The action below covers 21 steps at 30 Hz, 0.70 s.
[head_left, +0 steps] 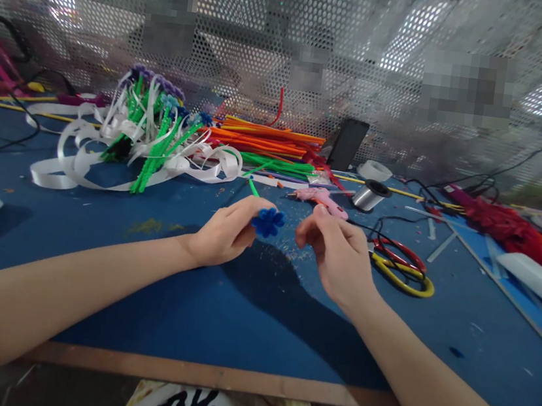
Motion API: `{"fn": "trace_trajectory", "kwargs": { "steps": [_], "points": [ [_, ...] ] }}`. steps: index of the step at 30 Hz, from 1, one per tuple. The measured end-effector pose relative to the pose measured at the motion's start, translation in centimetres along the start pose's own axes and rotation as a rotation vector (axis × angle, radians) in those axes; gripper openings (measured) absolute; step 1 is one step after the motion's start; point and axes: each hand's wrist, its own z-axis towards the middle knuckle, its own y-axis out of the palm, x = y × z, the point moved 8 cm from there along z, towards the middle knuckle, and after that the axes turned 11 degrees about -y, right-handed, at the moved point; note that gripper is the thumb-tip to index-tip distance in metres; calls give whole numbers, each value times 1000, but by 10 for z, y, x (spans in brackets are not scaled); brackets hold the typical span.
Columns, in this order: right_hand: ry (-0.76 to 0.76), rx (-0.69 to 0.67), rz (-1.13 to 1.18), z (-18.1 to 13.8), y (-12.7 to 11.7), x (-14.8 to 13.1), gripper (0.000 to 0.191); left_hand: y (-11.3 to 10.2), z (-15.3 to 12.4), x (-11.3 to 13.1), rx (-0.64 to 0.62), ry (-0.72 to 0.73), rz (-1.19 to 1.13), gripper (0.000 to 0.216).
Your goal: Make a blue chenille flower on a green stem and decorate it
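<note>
My left hand is closed around the green stem of a blue pipe-cleaner flower, whose petals face right. The stem's thin end sticks out above my knuckles. To the right of the flower, a short gap away, my right hand has its fingers curled and the thumb pressed toward them. Anything between those fingertips is hidden or too small to name. Just behind that hand lies a pink glue gun. Scissors with red and yellow handles rest beside my right wrist.
Several finished flowers with green stems and white ribbon lie back left. Orange pipe cleaners, green pipe cleaners, a phone and a wire spool line the back. A perforated metal screen stands behind the blue table.
</note>
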Motion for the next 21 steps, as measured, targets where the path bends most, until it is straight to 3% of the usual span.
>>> {"fn": "trace_trajectory", "kwargs": {
  "steps": [3, 10, 17, 21],
  "points": [
    [54, -6, 8, -2, 1, 6, 40, 6, -2, -1, -70, -5, -49, 29],
    [-7, -110, 13, -6, 14, -5, 11, 7, 0, 8, -80, 120, -5, 24],
    [-59, -150, 18, -8, 17, -9, 8, 6, -3, 14, -65, 208, 39, 19],
    [-56, -151, 26, -8, 13, -5, 26, 5, -4, 16, -53, 241, 46, 23]
  ]
}}
